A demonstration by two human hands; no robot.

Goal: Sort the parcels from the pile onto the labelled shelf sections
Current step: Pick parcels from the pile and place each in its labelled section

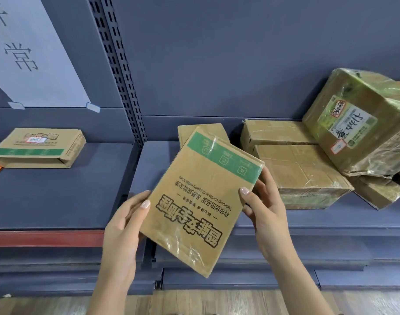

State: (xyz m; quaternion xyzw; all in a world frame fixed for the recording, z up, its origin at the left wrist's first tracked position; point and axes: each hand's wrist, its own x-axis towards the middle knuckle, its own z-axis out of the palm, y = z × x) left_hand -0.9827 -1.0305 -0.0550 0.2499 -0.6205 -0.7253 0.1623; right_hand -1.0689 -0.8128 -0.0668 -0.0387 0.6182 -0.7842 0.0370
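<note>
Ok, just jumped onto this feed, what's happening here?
A person is holding a flat parcel with a green band in front of the shelf, tilted with its printed face toward the camera. The left hand grips its left edge and the right hand grips the right edge by the band. A pile of taped boxes sits on the right shelf section. One matching parcel lies on the left section, below a paper sign. The held parcel is not yet on any shelf.

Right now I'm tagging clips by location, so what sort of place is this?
Probably a parcel sorting room: slotted metal shelving, a paper sign, taped cardboard parcels piled on a shelf, and a flat parcel held by the left hand and right hand.
</note>
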